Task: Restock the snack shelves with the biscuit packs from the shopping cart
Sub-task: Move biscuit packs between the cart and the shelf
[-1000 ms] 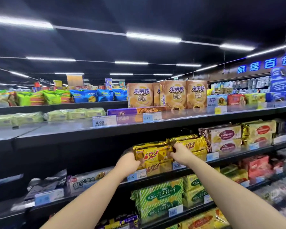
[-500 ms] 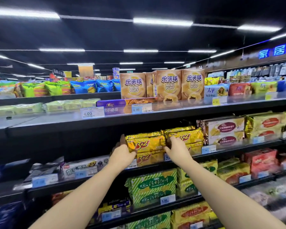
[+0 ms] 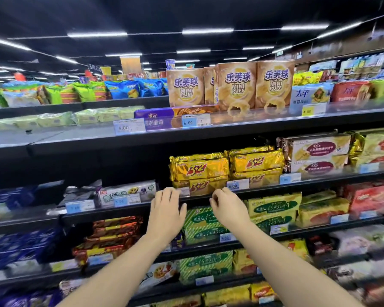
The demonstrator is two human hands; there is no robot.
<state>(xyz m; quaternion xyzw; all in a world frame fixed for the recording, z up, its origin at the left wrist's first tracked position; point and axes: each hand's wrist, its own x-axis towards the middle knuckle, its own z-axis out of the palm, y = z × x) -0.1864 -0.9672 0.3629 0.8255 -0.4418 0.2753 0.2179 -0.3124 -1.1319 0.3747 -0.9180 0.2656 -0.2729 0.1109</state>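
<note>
Hovering just in front of the shelf edge (image 3: 266,191), the left hand (image 3: 166,210) was empty, its fingers loose and a little spread. The right hand (image 3: 228,210) close beside it was empty too, its fingers loosely curled round nothing. Whether any fingertip brushed the shelf lip could not be told.

Just above the gap between the two hands sat the gold biscuit packs (image 3: 198,168), two stacked flat with their printed fronts facing out. A second gold stack (image 3: 256,161) stood above and to the right of the right hand, touching the first. A price tag (image 3: 237,185) hung on the lip just above the right hand, and green packs (image 3: 203,224) lay on the shelf below both hands. The cart did not show.

This pack's placement looked finished, so the step in hand was probably a last check before going for more. To do it well, the top pack should sit square on the one beneath, flush with the neighbouring stack and not overhanging the lip. If it needed a nudge, flat fingertips on the front would do, since the foil looked slippery and a grab from one end could skew the pile. The price tag should stay uncovered. Dark space to the left of the left hand suggested room for the next pack.
</note>
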